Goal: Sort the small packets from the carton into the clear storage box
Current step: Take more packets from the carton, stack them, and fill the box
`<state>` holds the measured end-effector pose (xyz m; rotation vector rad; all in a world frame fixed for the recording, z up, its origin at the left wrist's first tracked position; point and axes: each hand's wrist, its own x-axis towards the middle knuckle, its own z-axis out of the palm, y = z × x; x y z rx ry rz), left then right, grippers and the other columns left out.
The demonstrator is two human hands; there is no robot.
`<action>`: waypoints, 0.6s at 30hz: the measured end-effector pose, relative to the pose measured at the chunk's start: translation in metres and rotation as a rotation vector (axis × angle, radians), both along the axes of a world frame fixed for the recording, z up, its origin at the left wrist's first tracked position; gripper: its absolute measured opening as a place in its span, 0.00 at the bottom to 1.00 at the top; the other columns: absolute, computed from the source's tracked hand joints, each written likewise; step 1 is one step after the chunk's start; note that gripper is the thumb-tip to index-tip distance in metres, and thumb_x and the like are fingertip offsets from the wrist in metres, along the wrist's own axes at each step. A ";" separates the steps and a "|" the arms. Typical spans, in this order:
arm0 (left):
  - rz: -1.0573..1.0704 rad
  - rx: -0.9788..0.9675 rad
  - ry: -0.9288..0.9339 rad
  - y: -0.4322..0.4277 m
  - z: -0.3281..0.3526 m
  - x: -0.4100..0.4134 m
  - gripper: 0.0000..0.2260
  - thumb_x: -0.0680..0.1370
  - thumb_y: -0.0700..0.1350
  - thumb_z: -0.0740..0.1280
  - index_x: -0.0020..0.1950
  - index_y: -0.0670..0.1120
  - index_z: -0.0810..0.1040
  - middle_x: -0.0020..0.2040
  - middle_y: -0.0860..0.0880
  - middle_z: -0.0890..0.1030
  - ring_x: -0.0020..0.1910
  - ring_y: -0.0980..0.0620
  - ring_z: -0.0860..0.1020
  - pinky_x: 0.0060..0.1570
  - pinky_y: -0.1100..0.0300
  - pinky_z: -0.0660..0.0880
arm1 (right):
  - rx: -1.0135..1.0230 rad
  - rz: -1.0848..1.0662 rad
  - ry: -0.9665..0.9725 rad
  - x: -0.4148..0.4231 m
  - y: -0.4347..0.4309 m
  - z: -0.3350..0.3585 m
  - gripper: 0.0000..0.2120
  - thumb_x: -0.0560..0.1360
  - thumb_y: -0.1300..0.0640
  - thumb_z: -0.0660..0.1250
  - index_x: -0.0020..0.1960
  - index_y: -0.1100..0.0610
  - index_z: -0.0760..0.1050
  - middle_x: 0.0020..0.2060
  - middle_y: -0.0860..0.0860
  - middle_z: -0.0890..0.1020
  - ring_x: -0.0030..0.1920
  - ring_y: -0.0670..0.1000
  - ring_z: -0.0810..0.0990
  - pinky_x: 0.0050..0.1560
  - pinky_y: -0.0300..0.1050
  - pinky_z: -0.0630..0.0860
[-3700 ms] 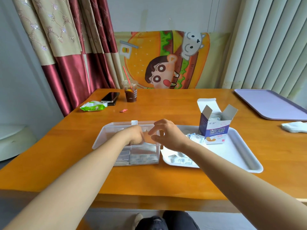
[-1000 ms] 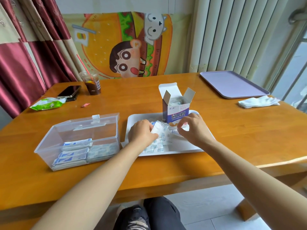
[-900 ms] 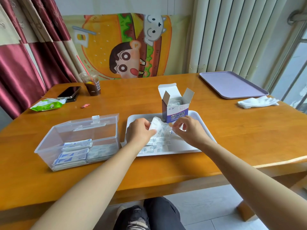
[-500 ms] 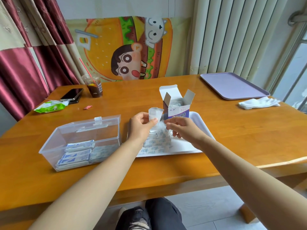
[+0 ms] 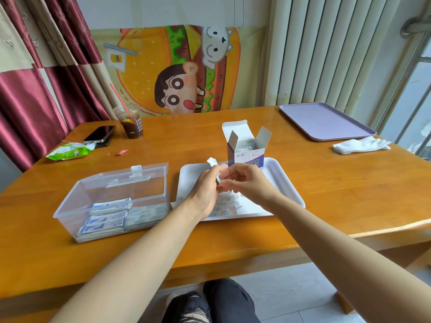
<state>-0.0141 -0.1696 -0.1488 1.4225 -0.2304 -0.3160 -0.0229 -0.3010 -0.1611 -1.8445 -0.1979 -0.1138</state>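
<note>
Pinching a packet [image 5: 212, 162] with left hand [image 5: 205, 188] and right hand [image 5: 248, 183] together at centre frame, just above the tray [image 5: 281, 183] with loose packets [image 5: 225, 203] on it, open carton [image 5: 247, 156] right behind, box [image 5: 121, 184] at lower left already holding a few stacks.

Left hand [image 5: 205, 188] and right hand [image 5: 247, 180] meeting, fingers curled, pinching packets [image 5: 212, 162]

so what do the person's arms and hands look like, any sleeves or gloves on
The left hand and right hand are bare: no gloves, rings, watch or bracelet show. Both forearms are uncovered as far up as the head view reaches, with no sleeve edge in sight. No tattoos or other markings can be seen on them.
</note>
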 end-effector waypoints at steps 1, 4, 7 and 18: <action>0.004 0.051 -0.020 0.002 -0.003 0.000 0.15 0.82 0.42 0.54 0.50 0.40 0.79 0.44 0.42 0.80 0.42 0.49 0.77 0.45 0.57 0.73 | 0.002 -0.005 -0.001 0.000 -0.002 0.000 0.04 0.73 0.64 0.71 0.47 0.60 0.80 0.37 0.53 0.83 0.36 0.47 0.77 0.33 0.33 0.71; 0.094 0.118 0.013 0.009 -0.009 0.005 0.16 0.84 0.41 0.52 0.53 0.44 0.80 0.50 0.43 0.83 0.50 0.47 0.80 0.51 0.55 0.74 | -0.019 -0.075 -0.005 0.000 -0.008 -0.002 0.03 0.74 0.63 0.68 0.47 0.59 0.80 0.40 0.53 0.84 0.35 0.44 0.77 0.35 0.35 0.73; 0.176 0.101 0.042 0.017 -0.009 0.008 0.13 0.84 0.41 0.54 0.51 0.45 0.79 0.50 0.44 0.84 0.51 0.48 0.81 0.54 0.52 0.76 | -0.067 -0.165 0.016 0.002 -0.014 -0.007 0.04 0.75 0.62 0.66 0.47 0.59 0.79 0.41 0.54 0.83 0.33 0.44 0.76 0.34 0.34 0.73; 0.330 0.160 0.073 0.027 -0.006 0.007 0.05 0.81 0.40 0.62 0.51 0.46 0.78 0.40 0.48 0.85 0.40 0.47 0.83 0.39 0.53 0.72 | -0.309 -0.288 0.142 0.016 -0.018 -0.021 0.09 0.74 0.51 0.68 0.48 0.56 0.78 0.42 0.52 0.83 0.44 0.51 0.80 0.46 0.50 0.79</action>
